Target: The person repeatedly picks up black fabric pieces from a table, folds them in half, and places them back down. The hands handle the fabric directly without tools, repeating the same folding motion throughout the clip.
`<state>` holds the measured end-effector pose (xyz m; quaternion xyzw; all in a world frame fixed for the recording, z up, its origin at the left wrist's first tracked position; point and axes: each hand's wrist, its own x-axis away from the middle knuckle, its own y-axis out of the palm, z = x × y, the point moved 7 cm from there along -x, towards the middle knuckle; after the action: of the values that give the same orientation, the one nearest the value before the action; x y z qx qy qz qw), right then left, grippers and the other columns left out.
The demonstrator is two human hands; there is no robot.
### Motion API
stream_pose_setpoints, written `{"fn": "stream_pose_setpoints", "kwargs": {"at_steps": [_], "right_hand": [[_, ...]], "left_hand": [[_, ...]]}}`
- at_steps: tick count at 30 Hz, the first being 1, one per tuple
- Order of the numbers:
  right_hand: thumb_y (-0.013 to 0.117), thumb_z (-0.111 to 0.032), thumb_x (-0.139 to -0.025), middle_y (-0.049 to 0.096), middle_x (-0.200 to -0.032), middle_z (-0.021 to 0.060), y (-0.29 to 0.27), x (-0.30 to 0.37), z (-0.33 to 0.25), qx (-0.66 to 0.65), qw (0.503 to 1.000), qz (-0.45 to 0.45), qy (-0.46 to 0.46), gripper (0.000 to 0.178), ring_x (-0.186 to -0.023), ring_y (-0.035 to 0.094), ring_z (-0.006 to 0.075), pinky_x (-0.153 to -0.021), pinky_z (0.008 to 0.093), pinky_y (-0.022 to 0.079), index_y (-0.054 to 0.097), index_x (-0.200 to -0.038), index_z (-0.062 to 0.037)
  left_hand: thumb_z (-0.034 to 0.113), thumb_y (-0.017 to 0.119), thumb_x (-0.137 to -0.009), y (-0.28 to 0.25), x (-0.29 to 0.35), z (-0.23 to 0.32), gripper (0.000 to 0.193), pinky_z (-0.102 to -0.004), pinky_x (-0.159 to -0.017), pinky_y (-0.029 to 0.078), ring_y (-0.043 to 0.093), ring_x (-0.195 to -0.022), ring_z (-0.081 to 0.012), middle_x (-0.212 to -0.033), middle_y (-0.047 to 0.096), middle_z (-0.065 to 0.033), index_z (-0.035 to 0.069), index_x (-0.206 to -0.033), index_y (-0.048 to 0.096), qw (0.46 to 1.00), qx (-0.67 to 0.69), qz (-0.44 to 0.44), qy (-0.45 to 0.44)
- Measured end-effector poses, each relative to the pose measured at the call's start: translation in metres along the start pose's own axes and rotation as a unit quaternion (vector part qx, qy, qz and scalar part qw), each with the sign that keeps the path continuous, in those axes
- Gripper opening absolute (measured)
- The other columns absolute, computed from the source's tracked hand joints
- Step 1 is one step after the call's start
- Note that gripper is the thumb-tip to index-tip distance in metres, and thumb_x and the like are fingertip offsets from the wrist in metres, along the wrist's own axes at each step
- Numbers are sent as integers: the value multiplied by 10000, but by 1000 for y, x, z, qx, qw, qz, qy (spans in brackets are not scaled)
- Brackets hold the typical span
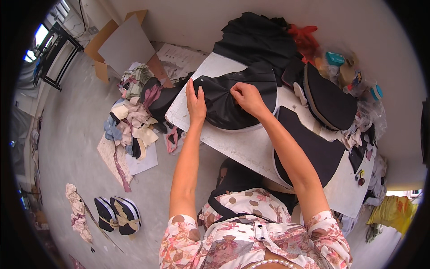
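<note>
A curved black fabric piece (pixel 219 106) with a pale lower edge lies on the white table. My left hand (pixel 196 103) is at its left end, fingers stretched out and together, palm edge against the fabric. Above the middle of the piece is my right hand (pixel 249 99), its fingers curled into a pinch; whatever may be between them is hidden. Creases run through the fabric between the hands. A second flat black piece (pixel 309 150) with a pale edge lies to the right, near my right forearm.
The white table (pixel 242 150) holds crumpled black fabric (pixel 253 40) at the back and a stack of black padded pieces (pixel 329 96) at the right. Cloth scraps (pixel 134 116) are heaped on the floor at left, near a cardboard box (pixel 121 45) and tied black-and-white pieces (pixel 118 215).
</note>
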<state>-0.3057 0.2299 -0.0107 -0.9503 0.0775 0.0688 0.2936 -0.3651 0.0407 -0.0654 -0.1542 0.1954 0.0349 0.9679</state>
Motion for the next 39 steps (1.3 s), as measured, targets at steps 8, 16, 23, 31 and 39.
{"fn": "stream_pose_setpoints", "kwargs": {"at_steps": [8, 16, 23, 31, 39], "right_hand": [[602, -155, -914, 635, -715, 23, -29, -2, 26, -212, 973, 23, 86, 174, -623, 611, 98, -497, 233, 480, 660, -867, 3], [638, -226, -918, 646, -866, -20, -45, 0, 36, -373, 919, 22, 122, 171, -759, 593, 64, -604, 215, 486, 647, -971, -64], [624, -273, -928, 637, -876, -25, -38, -2, 30, -363, 928, -36, 75, 204, -808, 591, 62, -622, 220, 484, 638, -984, -78], [700, -442, -829, 570, -742, 14, -39, -1, 19, -227, 963, -28, 139, 411, -632, 533, 81, -472, 235, 433, 617, -837, -39], [592, -231, -909, 582, -698, -24, -89, -16, 50, -276, 938, 152, 141, 208, -617, 572, 81, -471, 236, 449, 666, -916, -37]], "left_hand": [[185, 507, -962, 0, 2, 0, 539, -386, -1125, 272, 331, -1375, -334, -1473, 352, -201, 24, -1445, 332, 999, -32, 6, 20], [189, 655, -866, -20, 11, 49, 394, -452, -1050, 318, 423, -1262, -357, -1314, 481, -159, 60, -1219, 540, 970, -181, 123, 107], [258, 726, -813, 13, 25, 123, 216, -390, -873, 410, 568, -1000, -248, -903, 652, -47, 69, -911, 689, 976, -165, -56, 128], [-21, 684, -758, 55, 43, 146, 238, -326, -900, 488, 643, -1030, -249, -1040, 685, -115, 15, -993, 671, 964, 82, -163, 195], [328, 685, -851, 47, 24, 101, 571, -483, -1075, 293, 401, -1318, -339, -1380, 467, -196, 73, -1328, 500, 953, -205, -124, 189]]}}
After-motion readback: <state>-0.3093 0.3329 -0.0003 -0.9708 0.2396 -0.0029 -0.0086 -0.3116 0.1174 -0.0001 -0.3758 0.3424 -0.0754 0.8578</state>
